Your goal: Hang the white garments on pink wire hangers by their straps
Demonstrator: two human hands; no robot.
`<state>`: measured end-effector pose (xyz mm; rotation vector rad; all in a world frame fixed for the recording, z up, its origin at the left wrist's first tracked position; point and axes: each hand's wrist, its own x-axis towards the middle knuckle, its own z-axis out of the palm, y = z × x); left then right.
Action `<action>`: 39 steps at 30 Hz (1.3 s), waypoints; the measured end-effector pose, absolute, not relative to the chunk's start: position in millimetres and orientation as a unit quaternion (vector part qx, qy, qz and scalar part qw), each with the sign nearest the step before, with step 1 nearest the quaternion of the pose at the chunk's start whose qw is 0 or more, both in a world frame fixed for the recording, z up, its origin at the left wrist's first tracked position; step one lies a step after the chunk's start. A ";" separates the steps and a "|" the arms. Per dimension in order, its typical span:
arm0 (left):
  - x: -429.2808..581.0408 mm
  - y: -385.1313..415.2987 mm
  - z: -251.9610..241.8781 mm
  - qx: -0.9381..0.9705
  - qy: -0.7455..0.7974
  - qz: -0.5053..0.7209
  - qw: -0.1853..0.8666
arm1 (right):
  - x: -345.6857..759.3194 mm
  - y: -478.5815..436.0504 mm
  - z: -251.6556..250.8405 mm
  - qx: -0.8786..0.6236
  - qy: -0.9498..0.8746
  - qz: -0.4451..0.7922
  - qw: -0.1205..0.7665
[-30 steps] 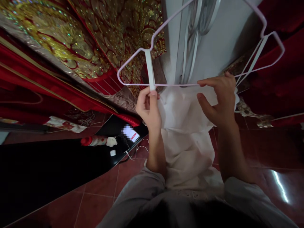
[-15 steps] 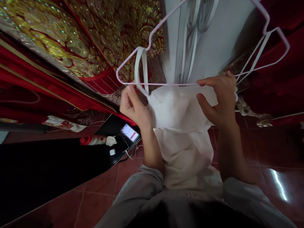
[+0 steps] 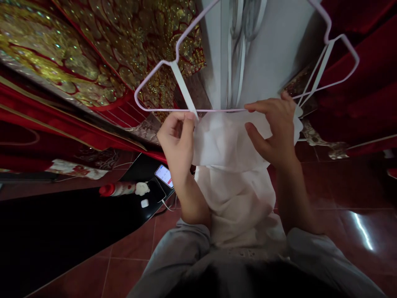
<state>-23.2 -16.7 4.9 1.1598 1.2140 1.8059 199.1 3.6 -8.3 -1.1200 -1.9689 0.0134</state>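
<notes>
head view: a white garment [image 3: 232,142], judged soft and light, was pinched tight at its top corners by left hand [image 3: 176,142] and right hand [image 3: 274,134] — just under a hanger [image 3: 217,110].

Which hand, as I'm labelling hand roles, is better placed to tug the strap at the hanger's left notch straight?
Left, probably. The left hand pinches that strap at the bottom bar of the hanger, while the right hand holds the white garment by its top edge on the far side.
</notes>
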 end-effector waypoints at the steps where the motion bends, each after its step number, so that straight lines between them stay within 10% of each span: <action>1: -27.0 -19.0 8.2 0.452 0.445 0.691 0.348 | 199.9 3.5 -8.0 -0.447 -0.790 0.007 0.420; 9: -65.5 -20.0 51.7 0.263 0.281 0.810 0.443 | 202.3 3.3 -7.7 -0.407 -0.801 -0.021 0.438; 15: -58.1 -10.6 23.7 0.271 0.390 0.862 0.177 | 195.9 -2.3 -3.0 -0.481 -0.777 0.017 0.404; 22: -13.5 -10.5 8.3 0.372 0.358 0.782 0.350 | 195.5 -1.5 -1.9 -0.423 -0.790 -0.001 0.445; 28: -2.5 -4.2 10.1 0.372 0.341 0.794 0.339 | 244.0 30.9 14.7 -0.410 -0.582 0.021 0.702; 39: 3.9 -0.4 0.4 0.375 0.376 0.770 0.354 | 239.1 31.1 74.6 -0.505 -0.554 0.186 0.635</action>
